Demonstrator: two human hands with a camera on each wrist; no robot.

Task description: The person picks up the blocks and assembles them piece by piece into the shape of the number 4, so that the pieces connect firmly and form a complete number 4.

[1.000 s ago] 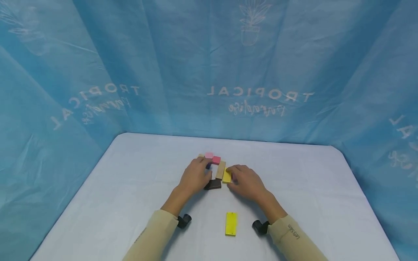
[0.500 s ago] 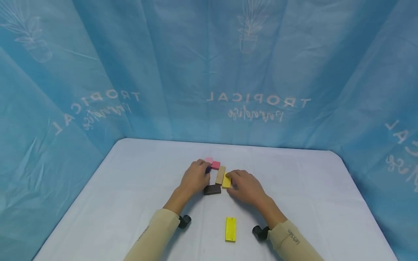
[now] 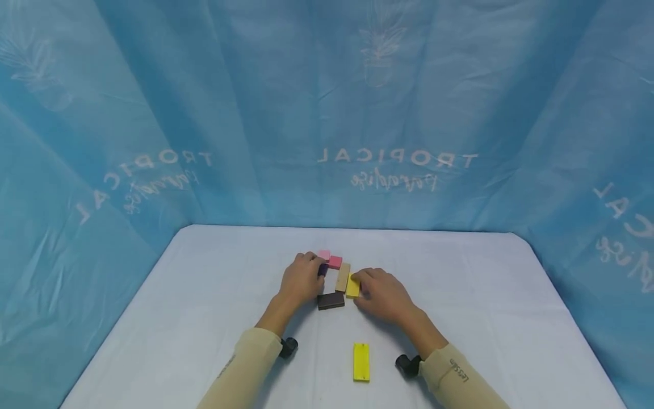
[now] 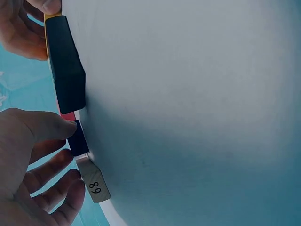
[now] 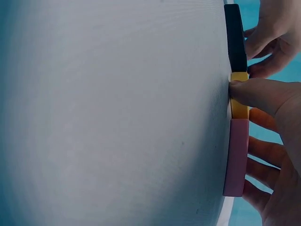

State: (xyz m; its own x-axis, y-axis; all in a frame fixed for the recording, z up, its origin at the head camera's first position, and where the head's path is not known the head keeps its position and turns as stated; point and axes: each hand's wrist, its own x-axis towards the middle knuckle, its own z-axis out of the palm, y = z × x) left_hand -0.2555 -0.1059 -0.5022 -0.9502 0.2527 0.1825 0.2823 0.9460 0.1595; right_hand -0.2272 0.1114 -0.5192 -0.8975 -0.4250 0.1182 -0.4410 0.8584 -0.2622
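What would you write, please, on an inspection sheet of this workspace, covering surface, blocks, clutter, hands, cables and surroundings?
Surface: white table.
Blocks: pink block, red block, beige block, black block, mauve block and numbered wooden block grouped; bright-yellow piece apart, nearer the person.
Clutter: nothing seen.
Hands: left hand pinches dark blue block; right hand pinches yellow block.
Cables: nothing seen.
Surroundings: blue curtain behind and at both sides, with reversed lettering.

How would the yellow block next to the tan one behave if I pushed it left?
The yellow block would probably stay stiff; its edges look straight. Lying flat, it seems unlikely to roll. It may nudge the tan block right beside it.
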